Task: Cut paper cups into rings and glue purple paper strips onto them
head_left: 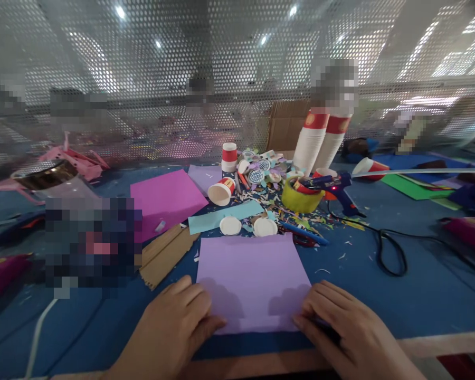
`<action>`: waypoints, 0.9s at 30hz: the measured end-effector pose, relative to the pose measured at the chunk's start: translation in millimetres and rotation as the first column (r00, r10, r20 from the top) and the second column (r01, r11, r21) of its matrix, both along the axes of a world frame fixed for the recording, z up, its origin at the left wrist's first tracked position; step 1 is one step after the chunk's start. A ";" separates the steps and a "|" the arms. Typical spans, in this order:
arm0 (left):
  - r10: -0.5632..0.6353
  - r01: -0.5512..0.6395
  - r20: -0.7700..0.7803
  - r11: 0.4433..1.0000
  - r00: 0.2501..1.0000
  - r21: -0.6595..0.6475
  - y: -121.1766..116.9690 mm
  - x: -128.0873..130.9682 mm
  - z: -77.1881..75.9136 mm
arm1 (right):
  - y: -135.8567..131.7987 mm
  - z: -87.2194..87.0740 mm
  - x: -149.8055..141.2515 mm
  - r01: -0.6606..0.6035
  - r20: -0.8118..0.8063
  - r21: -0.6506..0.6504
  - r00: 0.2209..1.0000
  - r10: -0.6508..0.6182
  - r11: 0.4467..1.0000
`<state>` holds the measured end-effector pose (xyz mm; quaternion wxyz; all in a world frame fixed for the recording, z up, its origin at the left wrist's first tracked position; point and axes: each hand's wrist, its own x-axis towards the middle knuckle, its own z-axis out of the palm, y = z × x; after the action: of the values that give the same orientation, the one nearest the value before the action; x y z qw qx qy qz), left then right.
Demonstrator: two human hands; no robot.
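1. My left hand [178,316] and right hand [342,322], fingers curled nearly closed, hold the purple sheet [249,279] by its sides, likely keeping it flat and straight.
2. It lies on the surface [352,285], my side of the yellow tape roll [295,199], which apparently props the glue gun [342,192].

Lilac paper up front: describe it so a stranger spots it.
On the blue table, find its near edge. There, between the left hand and right hand, lies the lilac paper. Unlike the magenta sheet and other lilac sheet farther back, it has both hands on it.

purple paper [253,279] partly hidden, cup stacks [311,140] blurred atop
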<state>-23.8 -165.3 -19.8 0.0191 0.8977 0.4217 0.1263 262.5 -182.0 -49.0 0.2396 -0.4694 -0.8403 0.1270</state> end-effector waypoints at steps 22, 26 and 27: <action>0.243 -0.245 -0.031 0.967 0.969 -0.074 -13.5 -1.8 -13.0 | 1.9 -0.1 1.7 -0.058 0.102 0.052 0.993 0.053 0.997; 0.317 -0.317 -0.036 0.948 0.948 -0.001 -18.5 3.6 -7.9 | 4.3 -0.6 1.3 -0.072 0.095 0.070 0.993 0.065 0.995; 0.322 -0.321 -0.023 0.947 0.947 0.028 -20.4 4.8 -7.8 | 4.7 -1.0 1.2 -0.071 0.095 0.073 0.993 0.064 0.995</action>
<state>-19.1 -185.7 -27.6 -0.0183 0.8188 0.5610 0.1204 263.8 -177.3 -50.0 0.2139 -0.4364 -0.8702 0.0811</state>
